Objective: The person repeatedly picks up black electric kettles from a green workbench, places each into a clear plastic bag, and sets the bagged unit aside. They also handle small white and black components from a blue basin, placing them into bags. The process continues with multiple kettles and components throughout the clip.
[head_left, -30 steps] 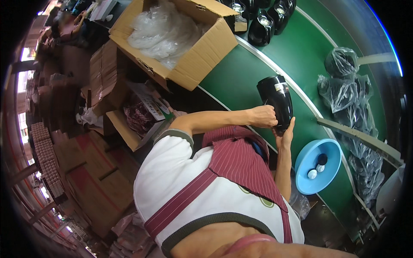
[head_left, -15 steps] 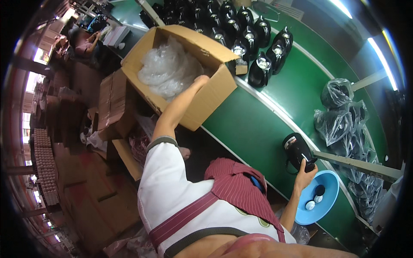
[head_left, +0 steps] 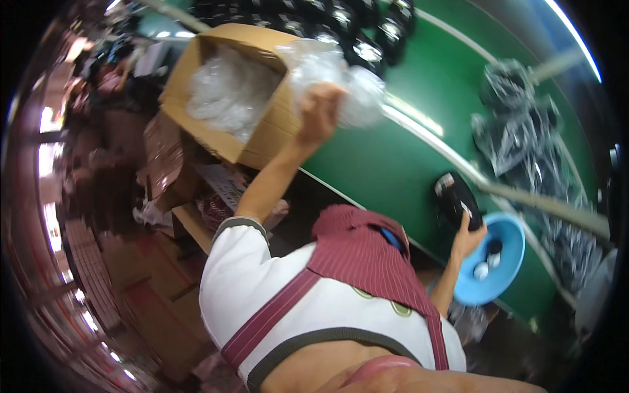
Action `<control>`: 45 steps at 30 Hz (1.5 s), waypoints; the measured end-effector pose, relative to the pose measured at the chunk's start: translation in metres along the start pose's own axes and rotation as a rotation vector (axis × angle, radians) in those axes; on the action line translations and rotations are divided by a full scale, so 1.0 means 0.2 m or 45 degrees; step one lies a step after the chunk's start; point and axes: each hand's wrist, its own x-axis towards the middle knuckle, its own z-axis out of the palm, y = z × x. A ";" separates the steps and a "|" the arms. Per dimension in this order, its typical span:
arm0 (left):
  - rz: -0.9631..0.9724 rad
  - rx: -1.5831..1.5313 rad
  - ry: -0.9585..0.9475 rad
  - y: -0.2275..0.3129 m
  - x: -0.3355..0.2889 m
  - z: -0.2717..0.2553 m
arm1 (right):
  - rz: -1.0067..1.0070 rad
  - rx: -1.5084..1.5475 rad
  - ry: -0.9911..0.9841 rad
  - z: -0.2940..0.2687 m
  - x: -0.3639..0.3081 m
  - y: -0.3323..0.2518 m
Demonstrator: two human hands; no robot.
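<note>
- Up near the top centre of the frame, the left hand point(head_left: 319, 108) was raised with its fingers point(head_left: 322, 93) clenched on a clear plastic bag point(head_left: 341, 82), bunched and blurred, so how much of it they gripped could not be told.
- That bag hung just right of the open cardboard box point(head_left: 226, 98) in the upper left, which was full of more clear bags point(head_left: 226, 92); the held one looked clear of the box's right wall and above the near edge of the green bench point(head_left: 400, 157).
- Low at the right of the frame, the right hand point(head_left: 466, 241) was closed around the lower end of a black device point(head_left: 457, 198), which rested on the bench with its long axis running from upper left to lower right.
- The relation that mattered: the bag lay up and to the left of the device, well apart from it, with bare green bench between them; the left hand was the one nearer the box, the right the one nearer the device.
- Just beside the right hand, at the bench's lower right, sat a blue bowl point(head_left: 514, 252) with a few small pieces in it.
- Along the top edge stood a row of similar black devices point(head_left: 367, 33), and further right lay bagged dark items point(head_left: 517, 131), too blurred to tell more.
</note>
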 end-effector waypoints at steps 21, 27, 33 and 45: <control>0.214 0.522 -1.937 -0.08 -0.82 0.35 | 0.162 -0.070 -0.028 -0.15 -0.14 0.06; -0.671 0.664 -0.708 -0.13 -0.87 0.36 | 0.242 -0.066 -0.004 -0.14 -0.23 0.06; -1.195 0.495 -1.232 -0.46 -1.25 0.28 | 0.202 -0.003 0.011 -0.13 -0.29 0.06; -0.712 0.257 -1.506 0.34 -1.00 0.10 | 0.505 0.401 -0.057 0.03 -0.65 0.38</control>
